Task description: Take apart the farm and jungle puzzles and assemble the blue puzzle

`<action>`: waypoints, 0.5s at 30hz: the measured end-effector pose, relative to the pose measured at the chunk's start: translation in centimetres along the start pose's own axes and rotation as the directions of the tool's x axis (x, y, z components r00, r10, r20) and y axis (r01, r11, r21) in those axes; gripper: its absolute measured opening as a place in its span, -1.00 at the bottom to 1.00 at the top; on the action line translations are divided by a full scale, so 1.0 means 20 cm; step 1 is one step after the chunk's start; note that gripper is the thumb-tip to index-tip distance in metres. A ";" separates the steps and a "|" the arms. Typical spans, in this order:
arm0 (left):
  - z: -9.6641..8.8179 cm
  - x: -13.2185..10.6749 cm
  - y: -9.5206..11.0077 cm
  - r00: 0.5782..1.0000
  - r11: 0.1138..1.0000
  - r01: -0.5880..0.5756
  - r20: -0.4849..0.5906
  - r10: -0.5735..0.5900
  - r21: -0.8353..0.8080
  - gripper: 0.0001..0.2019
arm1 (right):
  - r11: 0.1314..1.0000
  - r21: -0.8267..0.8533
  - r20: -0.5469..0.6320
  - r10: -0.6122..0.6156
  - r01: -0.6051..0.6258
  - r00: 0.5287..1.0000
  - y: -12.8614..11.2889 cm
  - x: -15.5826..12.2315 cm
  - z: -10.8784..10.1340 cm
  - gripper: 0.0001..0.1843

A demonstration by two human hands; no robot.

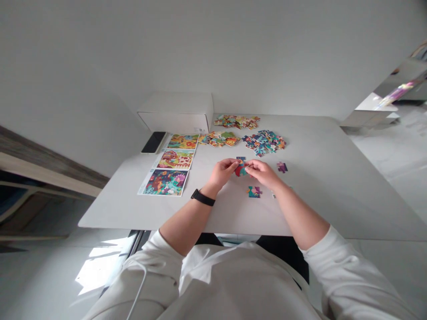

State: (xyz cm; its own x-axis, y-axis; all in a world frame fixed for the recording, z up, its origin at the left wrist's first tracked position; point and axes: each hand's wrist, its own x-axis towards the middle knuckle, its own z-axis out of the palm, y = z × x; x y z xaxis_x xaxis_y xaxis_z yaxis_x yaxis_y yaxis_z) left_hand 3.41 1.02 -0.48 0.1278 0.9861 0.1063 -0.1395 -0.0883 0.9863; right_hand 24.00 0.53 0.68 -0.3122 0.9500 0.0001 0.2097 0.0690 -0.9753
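Observation:
Between my two hands, just above or on the white table (pixel 213 213), are joined-looking jigsaw puzzle pieces (pixel 240 169) in red, teal and dark blue. My left hand (pixel 223 172) pinches their left side, with a black band on its wrist. My right hand (pixel 263 172) pinches at their right side; its fingertips partly cover them. A green and purple puzzle piece (pixel 254 192) lies just below the hands. To the right rests a purple piece (pixel 282 167). Another piece is mostly hidden under my right forearm.
Behind the hands are a blue-purple puzzle pile (pixel 265 141), a yellow-green pile (pixel 220 139) and another pile (pixel 236 121) by the wall. At left lie a picture sheet (pixel 167 178) with three scenes and a black phone (pixel 154 142). A white box (pixel 175 111) stands behind.

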 end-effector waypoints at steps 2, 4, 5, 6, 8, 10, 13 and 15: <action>0.00 0.00 0.00 1.000 1.000 -0.004 -0.007 0.005 0.026 -0.51 | 0.999 -0.034 -0.003 0.004 -0.004 1.000 0.01 0.00 0.00 -0.56; -0.01 -0.01 0.01 0.999 0.999 -0.005 -0.032 0.007 0.049 -0.52 | 0.998 -0.054 -0.025 0.009 -0.010 1.000 0.02 0.01 0.00 -0.56; -0.01 -0.01 0.02 0.999 0.998 -0.001 -0.045 0.003 0.055 -0.52 | 0.998 -0.057 -0.039 0.014 -0.016 0.999 0.02 0.01 0.00 -0.56; -0.01 -0.01 0.02 0.999 0.998 0.007 -0.055 -0.004 0.059 -0.52 | 0.998 -0.058 -0.052 0.020 -0.023 0.998 0.02 0.01 0.00 -0.56; -0.02 -0.01 0.03 0.998 0.998 0.031 -0.064 -0.027 0.058 -0.53 | 0.998 -0.062 -0.077 0.028 -0.032 0.997 0.02 0.01 0.00 -0.56; -0.02 -0.01 0.03 0.997 0.997 0.054 -0.062 -0.051 0.057 -0.54 | 0.997 -0.069 -0.098 0.030 -0.037 0.995 0.03 0.02 -0.01 -0.56; -0.01 -0.01 0.03 0.996 0.995 0.070 -0.053 -0.067 0.064 -0.56 | 0.996 -0.080 -0.106 0.034 -0.043 0.994 0.04 0.02 0.00 -0.57; 0.00 -0.01 0.02 0.996 0.994 0.075 -0.052 -0.072 0.074 -0.57 | 0.996 -0.081 -0.101 0.034 -0.042 0.994 0.05 0.02 0.00 -0.57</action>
State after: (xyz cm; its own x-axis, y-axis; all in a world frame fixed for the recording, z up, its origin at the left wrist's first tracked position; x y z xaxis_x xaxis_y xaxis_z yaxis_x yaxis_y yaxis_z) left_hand 3.24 0.87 -0.09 0.0866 0.9958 0.0287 -0.0562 -0.0239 0.9981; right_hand 24.06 1.05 -0.36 -0.2101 0.9776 -0.0107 0.2966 0.0533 -0.9535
